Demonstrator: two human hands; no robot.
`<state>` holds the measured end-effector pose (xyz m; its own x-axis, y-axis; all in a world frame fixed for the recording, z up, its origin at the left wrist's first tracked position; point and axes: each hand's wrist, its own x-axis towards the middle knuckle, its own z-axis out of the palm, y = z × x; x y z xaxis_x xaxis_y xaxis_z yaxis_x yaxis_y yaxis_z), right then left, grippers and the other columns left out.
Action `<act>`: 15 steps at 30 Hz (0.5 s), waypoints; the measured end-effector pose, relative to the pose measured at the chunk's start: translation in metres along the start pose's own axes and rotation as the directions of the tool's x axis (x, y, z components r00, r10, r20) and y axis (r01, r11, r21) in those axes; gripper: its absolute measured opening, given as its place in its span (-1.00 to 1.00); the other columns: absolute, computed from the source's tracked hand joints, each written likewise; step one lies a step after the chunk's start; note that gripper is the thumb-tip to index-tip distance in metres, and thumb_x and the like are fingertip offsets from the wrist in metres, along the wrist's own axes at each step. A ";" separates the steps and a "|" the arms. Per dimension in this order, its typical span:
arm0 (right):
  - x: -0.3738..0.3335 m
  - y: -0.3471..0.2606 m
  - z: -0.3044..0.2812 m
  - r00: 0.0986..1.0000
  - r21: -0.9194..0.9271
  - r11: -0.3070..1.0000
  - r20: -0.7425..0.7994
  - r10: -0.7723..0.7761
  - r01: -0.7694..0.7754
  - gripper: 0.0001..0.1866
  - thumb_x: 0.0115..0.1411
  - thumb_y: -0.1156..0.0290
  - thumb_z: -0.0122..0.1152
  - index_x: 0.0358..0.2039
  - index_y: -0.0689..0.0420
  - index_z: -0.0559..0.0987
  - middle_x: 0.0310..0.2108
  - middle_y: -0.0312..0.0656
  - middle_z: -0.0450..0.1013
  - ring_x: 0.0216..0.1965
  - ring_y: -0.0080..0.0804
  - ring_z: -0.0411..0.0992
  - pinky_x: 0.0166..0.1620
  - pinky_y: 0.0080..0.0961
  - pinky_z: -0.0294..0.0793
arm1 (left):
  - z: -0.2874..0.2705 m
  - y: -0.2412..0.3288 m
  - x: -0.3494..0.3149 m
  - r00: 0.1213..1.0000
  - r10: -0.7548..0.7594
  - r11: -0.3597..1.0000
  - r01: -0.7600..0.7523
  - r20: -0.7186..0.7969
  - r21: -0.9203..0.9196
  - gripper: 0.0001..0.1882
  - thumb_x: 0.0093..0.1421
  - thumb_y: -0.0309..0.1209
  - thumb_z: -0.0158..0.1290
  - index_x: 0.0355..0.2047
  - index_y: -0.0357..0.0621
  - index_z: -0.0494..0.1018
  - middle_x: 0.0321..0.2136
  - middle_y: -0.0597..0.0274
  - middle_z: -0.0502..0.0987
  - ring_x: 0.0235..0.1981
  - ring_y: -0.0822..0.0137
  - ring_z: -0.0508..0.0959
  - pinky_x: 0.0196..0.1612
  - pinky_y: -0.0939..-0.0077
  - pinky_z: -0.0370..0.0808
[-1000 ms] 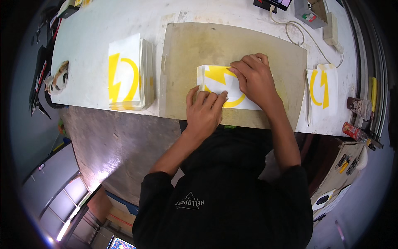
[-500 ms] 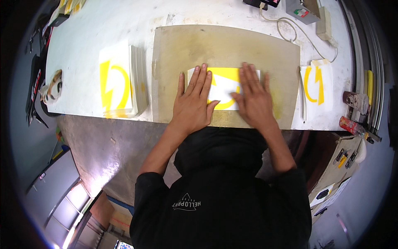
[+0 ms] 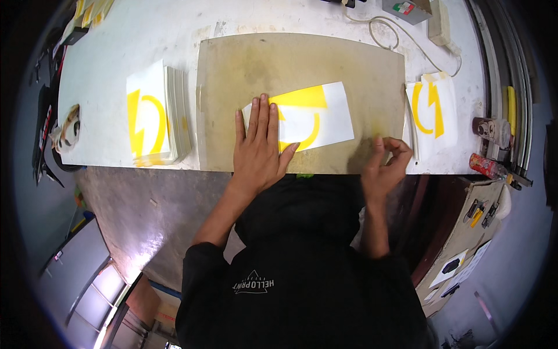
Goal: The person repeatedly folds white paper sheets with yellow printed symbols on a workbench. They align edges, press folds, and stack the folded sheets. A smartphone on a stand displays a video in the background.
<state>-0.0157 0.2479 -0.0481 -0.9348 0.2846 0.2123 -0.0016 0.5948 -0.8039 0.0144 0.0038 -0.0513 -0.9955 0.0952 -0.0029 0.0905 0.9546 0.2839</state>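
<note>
A white sheet with yellow printing (image 3: pixel 337 116) lies tilted on a stained tan board (image 3: pixel 279 58). My left hand (image 3: pixel 257 136) rests flat across the left part of the sheet, its fingers straight and pointing away from me. The thumb spreads toward the sheet's near edge, and the palm hides the sheet's left end. Off to the right, my right hand (image 3: pixel 385 166) is apart from the sheet, over the front right of the board. Its fingers are loosely bent, with a small gap beside the thumb, and nothing shows in them.
A thick stack of similar yellow-printed sheets (image 3: pixel 152 116) stands left of the board. A smaller pile (image 3: pixel 430 113) lies to its right. A pale cable (image 3: pixel 381 23) loops at the back right. Near the right edge lie a red-labelled bottle (image 3: pixel 487 166) and long metal bars (image 3: pixel 505 75).
My right hand has come off the sheet and moved right and nearer to me, its fingers bending. The sheet has turned, its right end now farther away. My left hand stays on it.
</note>
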 end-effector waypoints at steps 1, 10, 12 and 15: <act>-0.011 -0.009 0.010 0.995 0.005 0.995 0.017 -0.103 0.103 -0.75 0.19 0.44 0.38 -0.17 0.25 0.54 -0.29 -0.07 0.51 -0.28 -0.11 0.48 -0.13 -0.31 0.40 | -0.001 -0.001 0.001 1.000 0.004 1.000 -0.004 -0.005 0.001 -0.13 0.36 0.06 -0.11 0.36 -0.53 0.09 0.43 -0.30 0.03 0.49 -0.14 -0.04 0.45 -0.25 -0.19; -0.002 -0.007 0.014 0.921 -0.335 0.858 0.129 -0.368 0.389 -0.71 0.06 0.56 0.32 -0.15 0.19 0.63 -0.39 -0.20 0.49 -0.25 -0.25 0.45 -0.02 -0.24 0.26 | -0.005 -0.002 0.000 1.000 0.019 1.000 -0.018 0.009 -0.009 -0.09 0.37 0.06 -0.10 0.38 -0.55 -0.01 0.43 -0.36 -0.02 0.49 -0.19 -0.05 0.45 -0.23 -0.22; 0.004 -0.017 0.027 0.925 -0.266 0.887 0.082 -0.370 0.378 -0.72 0.06 0.56 0.32 -0.16 0.18 0.62 -0.37 -0.22 0.51 -0.26 -0.25 0.44 -0.02 -0.23 0.26 | -0.004 -0.002 0.000 1.000 0.018 1.000 -0.018 0.006 -0.007 -0.09 0.36 0.06 -0.10 0.38 -0.55 -0.01 0.43 -0.36 -0.02 0.49 -0.19 -0.05 0.45 -0.23 -0.22; -0.003 -0.045 0.071 0.773 -0.121 0.777 0.275 -0.571 0.617 -0.73 0.07 0.56 0.28 -0.16 0.16 0.62 -0.36 -0.25 0.50 -0.24 -0.20 0.40 -0.02 -0.15 0.23 | 0.000 -0.004 -0.001 0.999 0.028 1.000 -0.028 0.018 0.000 -0.08 0.35 0.07 -0.09 0.38 -0.55 -0.01 0.43 -0.35 -0.02 0.49 -0.19 -0.05 0.45 -0.23 -0.22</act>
<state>-0.0378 0.1669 -0.0517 -0.8197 -0.3262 0.4708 -0.5352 0.7290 -0.4267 0.0146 -0.0001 -0.0529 -0.9919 0.1267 -0.0124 0.1181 0.9517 0.2836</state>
